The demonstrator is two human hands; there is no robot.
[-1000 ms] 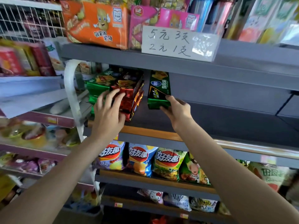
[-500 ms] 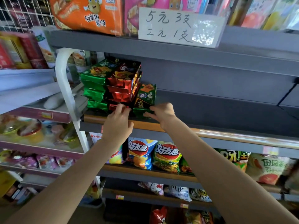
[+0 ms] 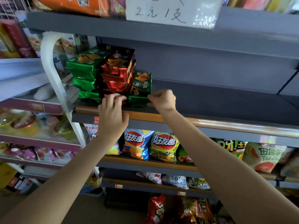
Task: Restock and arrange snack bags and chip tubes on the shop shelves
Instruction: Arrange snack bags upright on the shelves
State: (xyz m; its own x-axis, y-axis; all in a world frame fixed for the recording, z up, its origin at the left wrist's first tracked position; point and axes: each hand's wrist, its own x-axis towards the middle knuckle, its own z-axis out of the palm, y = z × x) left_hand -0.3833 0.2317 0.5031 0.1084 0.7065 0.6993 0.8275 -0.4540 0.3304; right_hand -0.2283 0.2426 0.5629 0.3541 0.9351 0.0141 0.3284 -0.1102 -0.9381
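Note:
On the middle grey shelf stand a stack of green snack packs and, right of it, a stack of red snack packs. One green pack lies flat beside the red stack. My left hand has its fingers curled on the front edge of the lowest red pack. My right hand pinches the near right corner of the single green pack with curled fingers. Both hands are at the shelf's front rail.
A handwritten price sign hangs from the shelf above. Chip bags fill the shelf below, with more bags lower down. A white curved post and another rack of snacks stand to the left.
My right hand brought the single green pack down from upright and laid it flat beside the red stack. My left hand dropped from the stack's top to its bottom front edge.

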